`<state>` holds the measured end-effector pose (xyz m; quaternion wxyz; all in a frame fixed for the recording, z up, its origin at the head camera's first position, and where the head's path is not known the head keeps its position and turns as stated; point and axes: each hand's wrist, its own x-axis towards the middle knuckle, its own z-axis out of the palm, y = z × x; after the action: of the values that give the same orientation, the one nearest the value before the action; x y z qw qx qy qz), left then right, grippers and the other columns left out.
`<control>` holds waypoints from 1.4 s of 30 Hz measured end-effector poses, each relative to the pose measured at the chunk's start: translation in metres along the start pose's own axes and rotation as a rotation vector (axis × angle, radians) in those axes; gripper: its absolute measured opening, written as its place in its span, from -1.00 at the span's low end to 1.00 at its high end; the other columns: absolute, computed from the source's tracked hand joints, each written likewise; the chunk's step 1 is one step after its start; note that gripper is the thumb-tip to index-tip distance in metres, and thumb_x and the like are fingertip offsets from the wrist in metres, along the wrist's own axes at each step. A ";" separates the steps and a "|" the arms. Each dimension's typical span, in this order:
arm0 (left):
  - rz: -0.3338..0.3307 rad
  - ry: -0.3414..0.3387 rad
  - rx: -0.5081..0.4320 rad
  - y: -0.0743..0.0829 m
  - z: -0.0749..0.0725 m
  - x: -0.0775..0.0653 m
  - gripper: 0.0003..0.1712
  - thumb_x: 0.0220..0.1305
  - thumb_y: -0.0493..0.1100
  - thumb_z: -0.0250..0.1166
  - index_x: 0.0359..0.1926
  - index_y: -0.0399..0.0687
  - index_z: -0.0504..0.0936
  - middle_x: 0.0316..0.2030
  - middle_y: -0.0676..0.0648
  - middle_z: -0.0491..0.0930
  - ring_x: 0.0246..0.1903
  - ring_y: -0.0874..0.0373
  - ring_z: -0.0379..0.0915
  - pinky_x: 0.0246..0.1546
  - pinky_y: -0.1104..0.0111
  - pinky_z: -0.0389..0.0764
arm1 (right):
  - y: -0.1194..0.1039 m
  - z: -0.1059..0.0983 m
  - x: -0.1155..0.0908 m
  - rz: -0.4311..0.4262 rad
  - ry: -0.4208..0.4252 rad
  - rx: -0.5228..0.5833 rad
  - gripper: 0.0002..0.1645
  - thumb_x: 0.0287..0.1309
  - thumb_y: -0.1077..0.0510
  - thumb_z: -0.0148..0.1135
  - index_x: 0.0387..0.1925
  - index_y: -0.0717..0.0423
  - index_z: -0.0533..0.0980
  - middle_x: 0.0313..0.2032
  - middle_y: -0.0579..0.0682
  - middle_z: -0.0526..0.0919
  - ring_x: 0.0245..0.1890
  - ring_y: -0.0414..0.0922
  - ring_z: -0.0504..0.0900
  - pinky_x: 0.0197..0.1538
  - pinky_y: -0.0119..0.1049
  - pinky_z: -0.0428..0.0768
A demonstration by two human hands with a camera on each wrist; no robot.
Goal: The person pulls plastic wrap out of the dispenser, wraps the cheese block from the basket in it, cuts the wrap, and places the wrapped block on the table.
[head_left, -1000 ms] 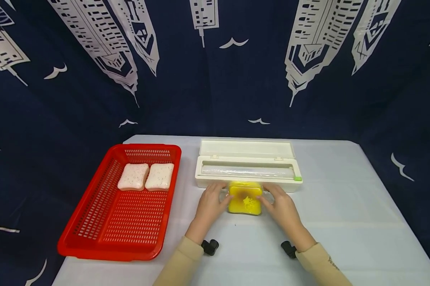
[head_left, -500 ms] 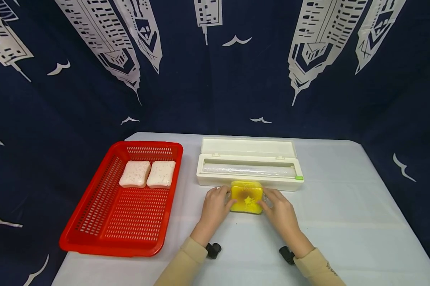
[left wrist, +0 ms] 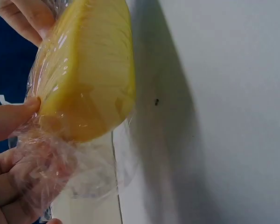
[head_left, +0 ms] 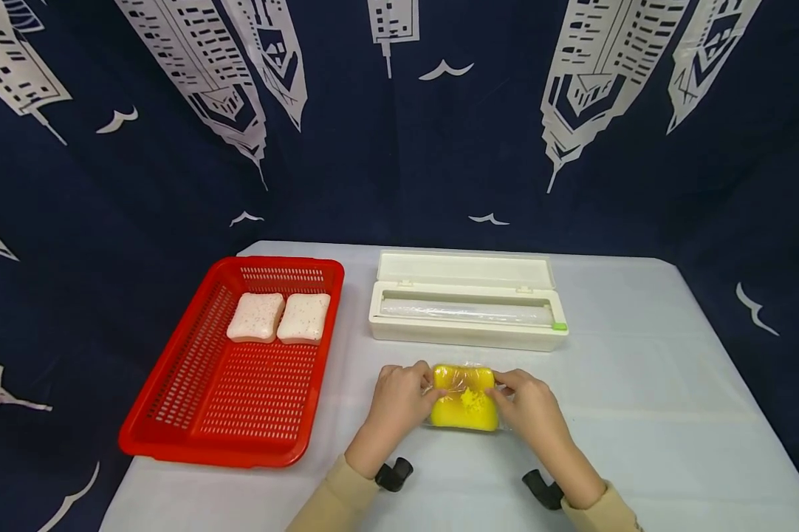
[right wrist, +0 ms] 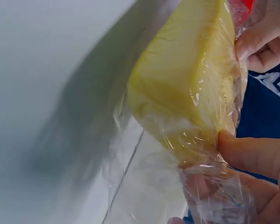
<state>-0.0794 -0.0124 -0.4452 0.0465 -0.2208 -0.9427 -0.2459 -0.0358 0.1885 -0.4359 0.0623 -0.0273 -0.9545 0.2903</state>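
A yellow bar (head_left: 464,415) shaped like a bread slice, with a raised bright yellow patch on its face, is held up between both hands, close over the table. Clear plastic wrap (right wrist: 210,191) covers it and bunches up at its ends. My left hand (head_left: 399,399) grips the bar's left end, thumb on the near face and fingers behind, in the gathered wrap. On the right end my right hand (head_left: 527,405) has the same hold. In both wrist views the bar tilts, and a thumb (left wrist: 11,119) presses at its edge through the film.
Behind the hands stands a white plastic-wrap dispenser (head_left: 469,336), lid raised, its roll (head_left: 466,311) showing. At left, a red basket (head_left: 276,454) holds two white speckled bars (head_left: 256,318) of similar shape. A dark blue printed curtain (head_left: 399,170) hangs past the white table's (head_left: 645,414) far edge.
Both hands have brought the yellow bar nearer to the body, away from the dispenser's front, and have tilted it. The head view has shifted slightly.
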 end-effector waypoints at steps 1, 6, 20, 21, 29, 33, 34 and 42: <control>-0.015 -0.016 -0.001 -0.001 0.001 0.000 -0.72 0.06 0.01 0.51 -0.42 -0.03 0.63 -0.57 0.11 0.64 -0.55 0.28 0.48 -0.12 0.29 0.44 | 0.000 0.000 0.000 0.019 -0.019 0.002 -0.66 0.07 0.24 0.42 -0.11 0.36 0.66 -0.25 0.17 0.74 -0.32 -0.01 0.69 -0.31 -0.19 0.66; -0.088 -0.099 -0.033 -0.007 0.010 0.000 -0.71 0.09 0.04 0.49 -0.40 -0.05 0.65 -0.63 0.16 0.57 -0.56 0.29 0.35 -0.16 0.29 0.39 | 0.005 0.007 0.002 0.085 -0.093 0.015 -0.63 0.11 0.19 0.41 -0.10 0.38 0.64 -0.28 0.18 0.75 -0.34 -0.02 0.70 -0.31 -0.17 0.66; -0.226 -0.159 -0.313 -0.031 0.013 -0.008 -0.71 0.30 0.03 0.30 -0.15 -0.08 0.66 -0.18 -0.06 0.64 -0.08 0.02 0.49 -0.01 0.12 0.51 | 0.028 -0.002 -0.005 0.144 -0.227 0.016 -0.16 0.18 -0.25 0.29 0.23 0.32 0.42 0.08 0.29 0.62 0.16 0.30 0.52 0.11 0.22 0.51; -0.223 -0.193 -0.342 -0.036 0.012 -0.010 -0.67 0.28 0.04 0.32 -0.11 -0.10 0.65 -0.12 -0.08 0.62 -0.02 -0.01 0.47 0.03 0.08 0.51 | 0.032 -0.005 -0.007 0.153 -0.264 0.023 -0.09 0.13 -0.30 0.31 0.25 0.31 0.40 0.12 0.29 0.59 0.19 0.31 0.48 0.13 0.24 0.49; -0.183 -0.327 -0.401 -0.050 0.008 -0.021 -0.65 0.20 -0.06 0.41 -0.04 -0.08 0.60 0.01 -0.10 0.57 0.11 -0.04 0.41 0.16 0.01 0.47 | 0.051 -0.004 -0.015 0.159 -0.286 0.061 -0.41 0.07 -0.12 0.44 -0.01 0.21 0.56 0.06 0.29 0.62 0.09 0.30 0.56 0.02 0.20 0.58; -0.191 -0.267 -0.396 -0.049 0.009 -0.021 -0.83 0.26 -0.19 0.34 -0.15 -0.11 0.62 -0.10 -0.10 0.62 0.00 -0.03 0.54 0.06 0.07 0.57 | 0.054 0.000 -0.013 0.175 -0.230 0.087 -0.70 0.18 0.02 0.37 -0.13 0.11 0.61 -0.14 0.14 0.71 -0.12 0.11 0.66 -0.15 -0.03 0.66; -0.203 -0.255 -0.408 -0.049 0.009 -0.020 -0.86 0.27 -0.20 0.33 -0.17 -0.11 0.62 -0.14 -0.10 0.63 -0.05 -0.02 0.57 0.01 0.10 0.60 | 0.055 0.000 -0.013 0.180 -0.218 0.093 -0.75 0.20 0.05 0.35 -0.15 0.09 0.62 -0.18 0.10 0.72 -0.16 0.05 0.66 -0.18 -0.10 0.66; -0.274 -0.175 -0.521 -0.058 0.012 -0.021 -0.93 0.27 -0.21 0.33 -0.25 -0.09 0.63 -0.32 -0.02 0.65 -0.26 0.13 0.62 -0.22 0.34 0.63 | 0.064 -0.006 -0.013 0.272 -0.252 0.238 -0.58 0.37 -0.01 0.17 0.05 0.21 0.61 -0.22 0.10 0.74 -0.30 -0.14 0.67 -0.30 -0.28 0.65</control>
<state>-0.0863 -0.0603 -0.4859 -0.1269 -0.1163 -0.8694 -0.4631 -0.0215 0.2438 -0.4674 -0.0947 -0.1116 -0.9012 0.4080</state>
